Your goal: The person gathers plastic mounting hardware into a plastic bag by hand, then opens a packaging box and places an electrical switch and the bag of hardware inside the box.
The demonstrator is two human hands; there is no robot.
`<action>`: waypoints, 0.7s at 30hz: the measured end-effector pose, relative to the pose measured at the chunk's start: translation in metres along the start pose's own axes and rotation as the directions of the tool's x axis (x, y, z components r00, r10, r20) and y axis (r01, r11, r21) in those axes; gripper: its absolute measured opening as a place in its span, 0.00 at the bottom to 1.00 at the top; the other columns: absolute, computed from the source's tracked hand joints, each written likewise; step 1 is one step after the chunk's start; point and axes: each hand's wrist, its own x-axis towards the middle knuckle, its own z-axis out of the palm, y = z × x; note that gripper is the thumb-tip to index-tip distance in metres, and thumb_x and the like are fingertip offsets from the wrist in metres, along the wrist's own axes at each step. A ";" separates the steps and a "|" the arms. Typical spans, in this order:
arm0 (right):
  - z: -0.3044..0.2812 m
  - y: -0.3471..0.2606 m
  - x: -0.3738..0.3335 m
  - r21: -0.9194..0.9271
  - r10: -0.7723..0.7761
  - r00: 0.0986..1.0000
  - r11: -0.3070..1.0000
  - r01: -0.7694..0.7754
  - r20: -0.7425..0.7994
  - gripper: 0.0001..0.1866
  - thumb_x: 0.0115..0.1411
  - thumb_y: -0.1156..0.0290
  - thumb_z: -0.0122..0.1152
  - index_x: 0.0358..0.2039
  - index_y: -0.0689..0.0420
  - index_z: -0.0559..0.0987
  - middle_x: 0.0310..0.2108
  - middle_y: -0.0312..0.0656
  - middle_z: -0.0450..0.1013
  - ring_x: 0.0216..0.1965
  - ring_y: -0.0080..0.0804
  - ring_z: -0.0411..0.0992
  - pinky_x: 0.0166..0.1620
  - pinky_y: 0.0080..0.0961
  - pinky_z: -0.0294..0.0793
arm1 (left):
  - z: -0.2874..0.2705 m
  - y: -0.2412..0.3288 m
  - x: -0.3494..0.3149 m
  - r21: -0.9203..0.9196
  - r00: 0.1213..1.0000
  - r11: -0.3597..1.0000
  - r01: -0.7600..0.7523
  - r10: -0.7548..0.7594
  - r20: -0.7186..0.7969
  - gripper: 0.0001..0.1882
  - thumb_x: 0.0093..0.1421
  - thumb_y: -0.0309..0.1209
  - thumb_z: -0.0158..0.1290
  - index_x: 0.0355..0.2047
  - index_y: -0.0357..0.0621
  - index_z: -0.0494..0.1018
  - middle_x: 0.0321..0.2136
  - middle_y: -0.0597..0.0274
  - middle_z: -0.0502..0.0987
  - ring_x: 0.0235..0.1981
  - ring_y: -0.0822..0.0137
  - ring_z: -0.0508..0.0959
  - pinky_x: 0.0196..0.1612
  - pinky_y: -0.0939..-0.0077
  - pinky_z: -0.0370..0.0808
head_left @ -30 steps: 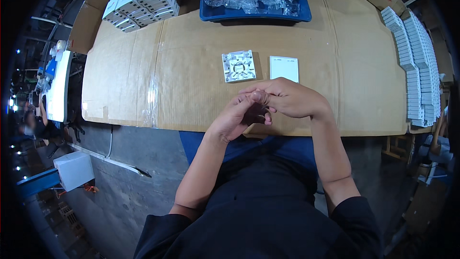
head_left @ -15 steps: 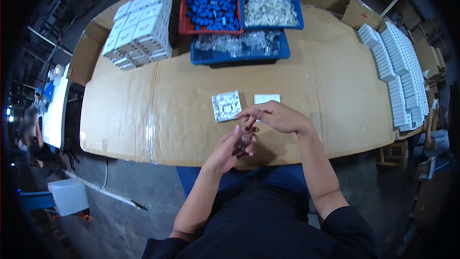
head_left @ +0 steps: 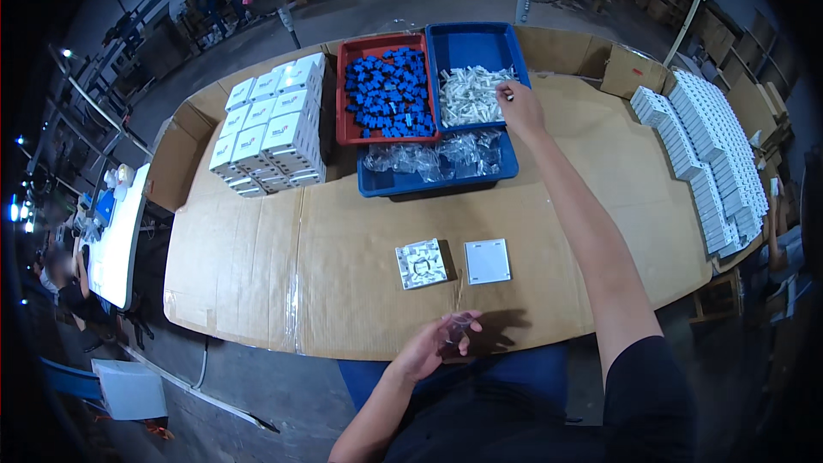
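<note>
My left hand (head_left: pixel 435 346), low over the table's near edge, is closed around a clear plastic piece (head_left: pixel 455 333) whose exact kind I cannot make out. My right hand (head_left: pixel 522 108) reaches far forward to the right side of a blue tray (head_left: pixel 517 39) of small white pieces (head_left: pixel 470 94). Its fingers are pinched together there, with what they hold too small to name. Between me and the trays lie a square white frame-like housing (head_left: pixel 421 264) with its molded inner side up and, to its right, a flat white square plate (head_left: pixel 487 261).
A red tray (head_left: pixel 345 103) holds blue parts. Another blue tray (head_left: pixel 386 189) nearer me holds clear plastic pieces. White boxes (head_left: pixel 273 129) are stacked at left. Rows of white square pieces (head_left: pixel 707 159) stand at right. Cardboard (head_left: pixel 343 309) covers the table.
My right hand has left my left hand and moved far forward to the tray of white pieces. My left hand keeps the clear plastic piece. The view has tilted up, uncovering the white plate.
</note>
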 end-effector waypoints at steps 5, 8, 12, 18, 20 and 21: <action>0.020 -0.003 0.044 -0.191 -0.024 1.000 0.981 0.027 0.019 0.10 0.65 0.64 0.63 0.44 0.53 0.82 0.43 0.44 0.83 0.47 0.47 0.80 0.47 0.46 0.80 | -0.001 0.001 -0.001 -0.002 0.995 0.996 0.090 -0.090 0.032 0.30 0.76 0.48 0.38 0.69 0.42 0.67 0.52 0.67 0.78 0.38 0.71 0.75 0.52 0.69 0.76; 0.033 0.007 0.055 -0.310 0.010 0.998 0.951 0.010 0.061 0.11 0.63 0.65 0.65 0.45 0.52 0.82 0.44 0.44 0.82 0.48 0.48 0.80 0.48 0.47 0.80 | -0.001 0.002 -0.001 -0.038 0.994 0.993 0.113 -0.113 0.012 0.32 0.74 0.51 0.42 0.67 0.39 0.68 0.51 0.63 0.78 0.39 0.68 0.76 0.52 0.67 0.75; 0.042 0.022 0.061 -0.339 0.054 0.992 0.941 -0.013 0.111 0.12 0.62 0.65 0.66 0.46 0.52 0.81 0.44 0.44 0.81 0.48 0.49 0.80 0.49 0.47 0.79 | -0.007 0.000 0.002 -0.054 0.992 0.991 0.125 -0.124 0.030 0.34 0.73 0.52 0.44 0.67 0.40 0.68 0.52 0.65 0.78 0.39 0.70 0.76 0.52 0.69 0.75; 0.041 0.022 0.058 -0.197 0.061 0.998 0.979 -0.055 0.025 0.15 0.60 0.69 0.67 0.49 0.52 0.81 0.43 0.45 0.82 0.46 0.47 0.80 0.47 0.43 0.79 | -0.009 0.007 0.005 -0.056 0.990 0.989 0.139 -0.138 0.010 0.35 0.72 0.52 0.44 0.69 0.39 0.66 0.52 0.65 0.78 0.40 0.69 0.75 0.51 0.69 0.75; 0.029 0.033 0.058 -0.134 0.047 0.999 0.990 -0.049 -0.017 0.17 0.59 0.70 0.68 0.50 0.51 0.82 0.42 0.45 0.82 0.44 0.44 0.81 0.46 0.40 0.79 | -0.006 0.010 0.011 0.021 0.993 0.993 0.118 -0.119 0.025 0.35 0.73 0.52 0.43 0.70 0.38 0.65 0.53 0.64 0.78 0.41 0.69 0.75 0.52 0.69 0.74; 0.019 0.040 0.058 0.010 0.050 0.998 0.999 -0.050 -0.024 0.18 0.60 0.70 0.69 0.52 0.52 0.82 0.41 0.43 0.82 0.41 0.38 0.80 0.43 0.36 0.79 | -0.003 0.013 0.016 0.098 0.995 0.991 0.093 -0.097 0.037 0.35 0.74 0.52 0.42 0.70 0.37 0.65 0.53 0.64 0.77 0.41 0.69 0.75 0.52 0.69 0.74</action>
